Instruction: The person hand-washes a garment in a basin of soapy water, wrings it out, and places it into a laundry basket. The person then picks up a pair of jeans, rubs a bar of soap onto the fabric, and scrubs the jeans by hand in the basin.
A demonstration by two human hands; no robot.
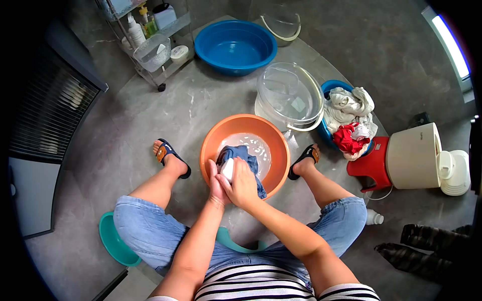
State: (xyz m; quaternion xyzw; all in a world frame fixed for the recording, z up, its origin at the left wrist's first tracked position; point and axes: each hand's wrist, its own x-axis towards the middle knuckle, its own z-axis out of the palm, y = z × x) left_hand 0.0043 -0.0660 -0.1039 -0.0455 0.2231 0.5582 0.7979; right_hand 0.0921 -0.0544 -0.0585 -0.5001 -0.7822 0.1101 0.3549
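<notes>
An orange basin (pixel 277 168) with some sudsy water stands on the floor between my feet. A wet blue cloth (pixel 240 153) lies in it, partly draped up its near side. Over the cloth, my left hand (pixel 217 188) and my right hand (pixel 242 181) are pressed together around a white bar (pixel 228 169) that looks like soap. The bar's upper end shows between them; the rest is hidden by my palms and fingers. The left hand is on the outer side of the bar, while the right hand's fingers cover it from the other side.
A clear tub (pixel 288 95) stands beyond the basin, near a blue tub of white and red laundry (pixel 351 108). Farther back is a blue basin (pixel 236 47). A wheeled rack (pixel 170 67) holds bottles. To the right, a beige bucket (pixel 414 156) lies beside a red stool (pixel 369 165).
</notes>
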